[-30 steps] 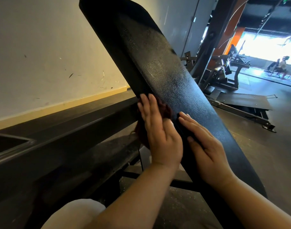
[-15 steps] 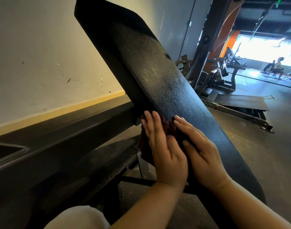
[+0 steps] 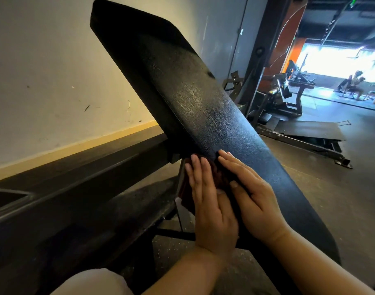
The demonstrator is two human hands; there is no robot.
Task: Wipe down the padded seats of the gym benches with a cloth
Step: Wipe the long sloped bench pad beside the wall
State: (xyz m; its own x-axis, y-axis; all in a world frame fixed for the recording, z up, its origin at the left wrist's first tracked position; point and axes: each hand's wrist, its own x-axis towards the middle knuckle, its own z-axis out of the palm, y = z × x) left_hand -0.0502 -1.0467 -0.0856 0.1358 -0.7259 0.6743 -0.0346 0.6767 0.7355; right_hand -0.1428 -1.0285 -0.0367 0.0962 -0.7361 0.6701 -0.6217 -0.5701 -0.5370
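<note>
Both hands (image 3: 235, 201) lower on the pad (image 3: 203, 107) — cloth (image 3: 185, 192) under flat fingers (image 3: 198, 173).

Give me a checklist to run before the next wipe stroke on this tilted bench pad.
1. Cloth in contact with the pad: ok. The dark red cloth lies against the bench pad.
2. Left hand on the cloth: ok, fingers straight, pressing along the pad's left edge.
3. Right hand on the cloth: ok, flat on the pad's face.
4. Path up the pad free of objects: ok, nothing lies on it.
5. Cloth covers the full pad width: not ok, the right side stays bare.
6. Cloth damp or clean enough: cannot tell, mostly hidden under the hands.
</note>
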